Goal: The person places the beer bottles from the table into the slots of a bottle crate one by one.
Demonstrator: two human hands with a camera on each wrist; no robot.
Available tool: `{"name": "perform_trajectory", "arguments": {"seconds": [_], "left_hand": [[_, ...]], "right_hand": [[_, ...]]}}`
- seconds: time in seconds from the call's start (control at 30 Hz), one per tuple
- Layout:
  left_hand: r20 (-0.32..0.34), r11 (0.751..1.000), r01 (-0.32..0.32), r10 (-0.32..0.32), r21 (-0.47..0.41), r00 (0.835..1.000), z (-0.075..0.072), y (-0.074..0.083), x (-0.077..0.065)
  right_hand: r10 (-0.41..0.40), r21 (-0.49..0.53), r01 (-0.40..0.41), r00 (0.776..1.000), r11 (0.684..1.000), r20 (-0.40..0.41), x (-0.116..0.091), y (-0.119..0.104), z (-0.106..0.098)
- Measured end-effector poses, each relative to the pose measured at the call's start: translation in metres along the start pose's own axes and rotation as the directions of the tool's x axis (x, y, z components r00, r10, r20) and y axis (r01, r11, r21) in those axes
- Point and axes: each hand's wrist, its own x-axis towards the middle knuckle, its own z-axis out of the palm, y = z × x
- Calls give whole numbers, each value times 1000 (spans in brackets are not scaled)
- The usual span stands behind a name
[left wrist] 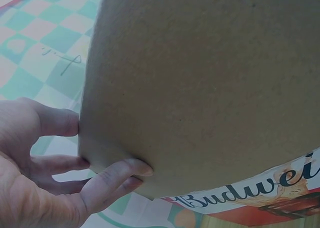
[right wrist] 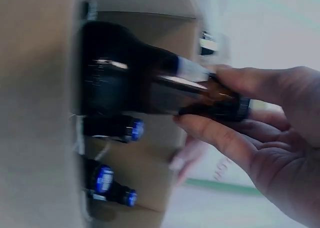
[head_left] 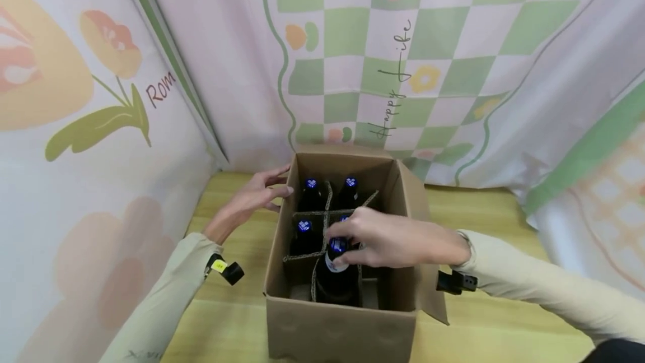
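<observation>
An open cardboard box with a divider grid stands on the table and holds several dark bottles with blue caps. My right hand grips the neck of one dark bottle that stands in the front middle cell; the right wrist view shows my fingers curled round that bottle's neck. My left hand rests against the box's upper left flap, with straight fingers touching the cardboard flap from outside.
The box sits on a yellow wooden tabletop. Patterned cloth backdrops hang close behind and on both sides. A printed label shows on the box's outer side.
</observation>
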Motion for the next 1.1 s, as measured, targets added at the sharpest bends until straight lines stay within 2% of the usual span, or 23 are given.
{"name": "perform_trajectory", "arguments": {"seconds": [0.07, 0.13, 0.3, 0.47, 0.6, 0.7, 0.77, 0.9, 1.0, 1.1], "left_hand": [[1, 1000, 10, -10, -2, 1000, 1, -1, -1], [0, 1000, 8, -8, -1, 1000, 2, -1, -2], [-8, 1000, -1, 1, -6, 1000, 0, 0, -5], [-8, 1000, -5, 5, 4, 1000, -2, 0, -3], [-5, 1000, -1, 1, 9, 1000, 0, -2, -3], [3, 1000, 5, -5, 11, 1000, 3, -3, -3], [4, 1000, 8, -8, 10, 1000, 3, -2, -3], [-10, 1000, 0, 0, -1, 1000, 2, 1, -4], [-16, 1000, 0, 0, -4, 1000, 0, 2, -3], [-15, 1000, 13, -13, 4, 1000, -1, 1, -2]], "right_hand": [[17, -30, -14, 996, 999, 85, 2, 1, 4], [28, -48, -22, 991, 999, 134, 5, 1, 5], [31, -95, -13, 979, 995, 200, 19, -2, -1], [58, -193, -6, 963, 981, 264, 29, -5, -3], [103, -254, -16, 937, 967, 333, 31, -6, 7], [80, -229, 18, 909, 973, 409, 33, -4, 17], [44, -174, 30, 913, 984, 406, 37, -3, 18], [-32, -55, 50, 955, 997, 293, 45, -5, 1], [-40, 12, 39, 967, 999, 250, 49, -5, -17], [10, 52, -24, 969, 998, 246, 47, 3, -26]]}}
